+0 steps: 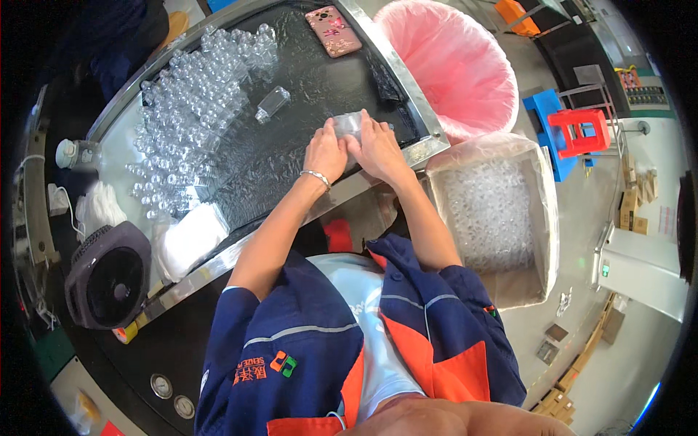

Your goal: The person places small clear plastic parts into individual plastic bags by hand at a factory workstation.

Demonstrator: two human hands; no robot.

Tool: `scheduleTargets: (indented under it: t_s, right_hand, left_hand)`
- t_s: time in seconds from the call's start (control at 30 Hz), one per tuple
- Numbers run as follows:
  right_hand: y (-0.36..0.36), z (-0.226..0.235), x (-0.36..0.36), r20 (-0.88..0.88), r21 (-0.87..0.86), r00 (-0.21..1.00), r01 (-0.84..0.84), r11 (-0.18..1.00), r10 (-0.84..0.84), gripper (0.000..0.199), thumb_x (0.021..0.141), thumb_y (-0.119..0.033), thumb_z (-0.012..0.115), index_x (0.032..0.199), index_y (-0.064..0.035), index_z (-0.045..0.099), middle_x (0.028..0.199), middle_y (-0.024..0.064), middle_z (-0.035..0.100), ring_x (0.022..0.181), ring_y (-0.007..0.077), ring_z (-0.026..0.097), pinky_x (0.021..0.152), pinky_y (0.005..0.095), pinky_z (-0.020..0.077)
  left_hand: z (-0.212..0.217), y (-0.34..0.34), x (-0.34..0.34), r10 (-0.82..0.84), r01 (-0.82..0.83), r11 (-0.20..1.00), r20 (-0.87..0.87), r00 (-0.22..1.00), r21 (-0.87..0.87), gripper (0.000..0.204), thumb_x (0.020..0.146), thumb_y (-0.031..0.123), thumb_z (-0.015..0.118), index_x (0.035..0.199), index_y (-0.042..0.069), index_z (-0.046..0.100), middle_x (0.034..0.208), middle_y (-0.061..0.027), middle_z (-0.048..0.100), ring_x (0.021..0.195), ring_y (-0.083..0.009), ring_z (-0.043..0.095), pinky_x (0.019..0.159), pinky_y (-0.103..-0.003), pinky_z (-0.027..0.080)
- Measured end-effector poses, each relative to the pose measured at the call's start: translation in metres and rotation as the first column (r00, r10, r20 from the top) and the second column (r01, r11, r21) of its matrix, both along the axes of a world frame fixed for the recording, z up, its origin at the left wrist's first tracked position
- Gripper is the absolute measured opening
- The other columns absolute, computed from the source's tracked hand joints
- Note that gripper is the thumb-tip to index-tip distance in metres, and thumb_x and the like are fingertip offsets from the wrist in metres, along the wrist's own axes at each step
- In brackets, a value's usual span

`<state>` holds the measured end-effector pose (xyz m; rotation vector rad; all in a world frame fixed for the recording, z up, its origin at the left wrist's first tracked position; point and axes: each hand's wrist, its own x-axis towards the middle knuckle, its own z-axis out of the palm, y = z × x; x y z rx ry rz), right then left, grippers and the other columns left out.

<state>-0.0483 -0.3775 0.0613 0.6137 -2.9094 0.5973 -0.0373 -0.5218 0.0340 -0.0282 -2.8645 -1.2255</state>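
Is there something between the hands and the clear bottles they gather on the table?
No. The left hand and right hand already rest on a small cluster of clear bottles on the table. One lone bottle lies apart, farther from the person, and blocks nothing.

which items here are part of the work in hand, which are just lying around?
In use: left hand, right hand, clear bottles between them, bottle pile, lined box.
Lying about: phone, fan, pink bin.
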Motion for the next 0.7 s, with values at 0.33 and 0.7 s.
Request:
scheduleTargets:
  t_s: [0.33,0.7]
  right_hand:
    - [0.055,0.005,-0.036,0.150,-0.183,0.947,0.308,0.934,-0.283,0.033,0.092,-0.018,0.052,0.113,0.0052,0.043,0.085,0.0339,0.061,0.082,0.0500,0.061,0.074,0.0545,0.0481]
    - [0.048,0.003,-0.027,-0.126,0.108,0.966,0.240,0.965,-0.226,0.050,0.085,-0.011,0.056,0.131,0.0034,0.043,0.108,0.0269,0.061,0.098,0.0419,0.058,0.083,0.0474,0.0478]
  left_hand:
    - [0.005,0.047,-0.033,0.042,-0.037,0.994,-0.047,0.998,0.106,0.046,0.083,0.024,0.068,0.121,0.002,0.055,0.108,-0.0246,0.062,0.100,-0.0397,0.060,0.086,-0.045,0.048]
    - [0.026,0.048,-0.047,-0.059,0.094,0.977,0.184,0.981,-0.189,0.037,0.083,0.028,0.064,0.114,0.007,0.060,0.101,-0.0215,0.066,0.095,-0.0400,0.063,0.082,-0.049,0.051]
